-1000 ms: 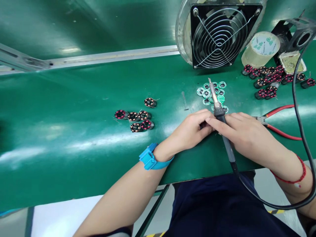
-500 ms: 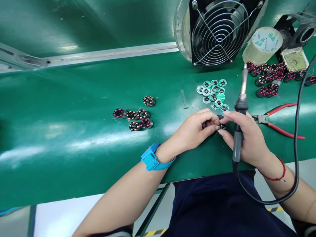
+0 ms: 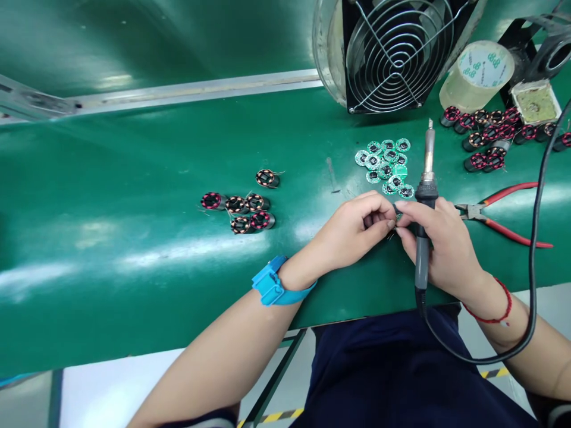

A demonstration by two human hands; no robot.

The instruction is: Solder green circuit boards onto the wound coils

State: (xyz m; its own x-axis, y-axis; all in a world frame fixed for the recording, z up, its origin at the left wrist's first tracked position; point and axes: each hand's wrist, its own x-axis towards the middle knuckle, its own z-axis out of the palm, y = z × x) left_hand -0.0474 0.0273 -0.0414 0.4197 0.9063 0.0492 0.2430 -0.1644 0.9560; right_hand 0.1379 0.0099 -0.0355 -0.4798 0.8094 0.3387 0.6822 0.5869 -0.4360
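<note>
My left hand [image 3: 363,229] is closed in a pinch on a small wire-wound motor stator [image 3: 396,209], mostly hidden by the fingers; fine wire ends stick out below it. My right hand [image 3: 441,244] holds a soldering iron [image 3: 428,160] between its fingers, tip pointing up and away from the work. The thumb and fingertip of that hand also meet at the stator, close against the left fingertips. Just beyond both hands lies a cluster of small round green circuit boards [image 3: 385,171].
Several wound stators [image 3: 260,220] stand at left, and more [image 3: 491,132] at back right. Red-handled cutters [image 3: 475,211] lie right of my hands. Behind are a fan [image 3: 397,65], a tape roll [image 3: 484,71] and a solder-iron stand [image 3: 553,56]. The iron's black cable [image 3: 535,238] loops at right.
The soldering iron has shifted slightly left as the right hand turned inward. Right fingertips have closed in nearer to the left ones around the stator. The view has tilted a little.
</note>
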